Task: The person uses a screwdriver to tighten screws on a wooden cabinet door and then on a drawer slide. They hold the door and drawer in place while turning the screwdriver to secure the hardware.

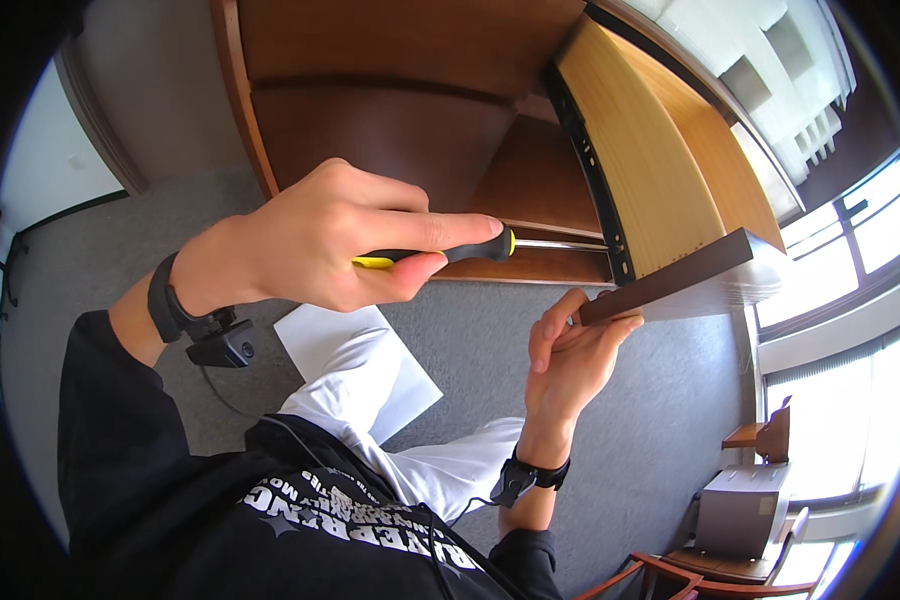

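Note:
My left hand [330, 240] is closed around a screwdriver [500, 245] with a black and yellow handle, its index finger stretched along the top. The metal shaft points right, and its tip meets the black slide rail [592, 175] on the drawer's side, near the front end. Any screw there is too small to make out. Pulled out from the dark cabinet [370, 140], the drawer [650, 140] has pale wood sides and a dark brown front panel [680, 280]. From below, my right hand [578, 365] grips the lower near corner of that panel between thumb and fingers.
A white flat board [415, 385] lies on the grey carpet [650, 430] beside my legs. At the lower right are a grey boxy machine [740, 510] and a wooden chair [660, 575]. Above the drawer, a white, box-like object [770, 60] is partly visible.

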Action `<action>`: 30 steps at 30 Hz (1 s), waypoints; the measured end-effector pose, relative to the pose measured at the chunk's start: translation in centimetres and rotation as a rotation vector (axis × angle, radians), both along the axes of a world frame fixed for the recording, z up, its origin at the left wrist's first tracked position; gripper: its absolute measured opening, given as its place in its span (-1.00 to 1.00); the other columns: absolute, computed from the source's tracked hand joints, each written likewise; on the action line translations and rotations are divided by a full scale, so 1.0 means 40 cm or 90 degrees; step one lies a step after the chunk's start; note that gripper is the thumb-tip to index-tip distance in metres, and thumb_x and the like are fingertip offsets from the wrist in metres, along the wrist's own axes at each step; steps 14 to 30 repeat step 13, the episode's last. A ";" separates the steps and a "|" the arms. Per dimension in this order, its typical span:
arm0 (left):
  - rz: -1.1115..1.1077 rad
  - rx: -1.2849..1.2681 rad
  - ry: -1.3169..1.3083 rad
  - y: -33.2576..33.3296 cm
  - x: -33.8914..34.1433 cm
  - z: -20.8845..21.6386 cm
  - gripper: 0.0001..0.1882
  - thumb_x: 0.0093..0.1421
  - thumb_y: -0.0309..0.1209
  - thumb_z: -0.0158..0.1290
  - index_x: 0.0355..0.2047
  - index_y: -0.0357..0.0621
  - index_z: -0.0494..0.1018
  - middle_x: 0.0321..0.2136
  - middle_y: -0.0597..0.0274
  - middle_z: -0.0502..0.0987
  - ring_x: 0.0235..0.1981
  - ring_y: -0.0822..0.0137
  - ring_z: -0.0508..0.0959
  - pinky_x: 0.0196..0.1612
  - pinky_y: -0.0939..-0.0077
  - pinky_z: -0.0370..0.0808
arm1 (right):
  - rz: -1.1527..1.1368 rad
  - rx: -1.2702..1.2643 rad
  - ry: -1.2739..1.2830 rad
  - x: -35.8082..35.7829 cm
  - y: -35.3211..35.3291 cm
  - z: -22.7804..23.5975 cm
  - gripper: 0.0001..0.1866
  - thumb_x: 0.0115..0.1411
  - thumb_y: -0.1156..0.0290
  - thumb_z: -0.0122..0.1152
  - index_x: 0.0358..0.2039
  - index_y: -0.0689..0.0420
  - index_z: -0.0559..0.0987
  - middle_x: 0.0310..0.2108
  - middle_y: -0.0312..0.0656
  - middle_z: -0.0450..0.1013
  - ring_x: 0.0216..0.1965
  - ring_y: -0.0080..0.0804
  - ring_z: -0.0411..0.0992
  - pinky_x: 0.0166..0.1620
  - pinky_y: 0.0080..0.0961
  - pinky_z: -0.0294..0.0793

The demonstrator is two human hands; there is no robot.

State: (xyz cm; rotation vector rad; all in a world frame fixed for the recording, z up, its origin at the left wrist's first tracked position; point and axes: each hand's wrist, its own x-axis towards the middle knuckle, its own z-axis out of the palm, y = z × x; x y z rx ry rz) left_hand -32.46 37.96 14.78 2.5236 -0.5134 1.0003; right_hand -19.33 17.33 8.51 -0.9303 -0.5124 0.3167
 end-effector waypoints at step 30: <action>0.028 -0.017 0.083 0.001 0.008 0.030 -0.60 0.12 -0.49 0.10 0.01 -0.05 0.54 -0.60 0.13 0.54 -0.65 0.20 0.48 -0.54 0.37 0.43 | 0.047 -0.039 -0.042 0.064 -0.006 -0.013 -0.48 0.40 -0.19 -0.53 -0.24 0.01 0.21 -0.63 -0.06 0.31 -0.80 -0.44 0.18 -0.72 -0.62 0.19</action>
